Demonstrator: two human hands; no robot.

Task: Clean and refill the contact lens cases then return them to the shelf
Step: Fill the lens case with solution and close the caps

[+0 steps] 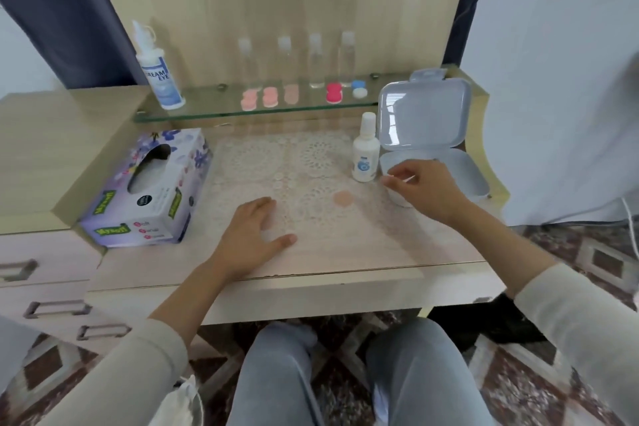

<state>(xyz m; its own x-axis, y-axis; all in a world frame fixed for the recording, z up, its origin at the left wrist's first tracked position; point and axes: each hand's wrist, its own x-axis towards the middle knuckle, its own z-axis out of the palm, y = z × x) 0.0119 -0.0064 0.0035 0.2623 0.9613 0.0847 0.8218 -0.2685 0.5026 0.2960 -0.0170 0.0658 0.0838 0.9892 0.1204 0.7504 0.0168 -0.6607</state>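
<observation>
Contact lens cases, small twin-capped plastic ones, pale pink, hot pink and blue-and-white, sit on the glass shelf well beyond both hands. They are probably light, stiff and slick, best pinched across the caps. The left hand lies flat, holding nothing. A round peach cap lies between the hands. The right hand pinches a thin white swab.
</observation>
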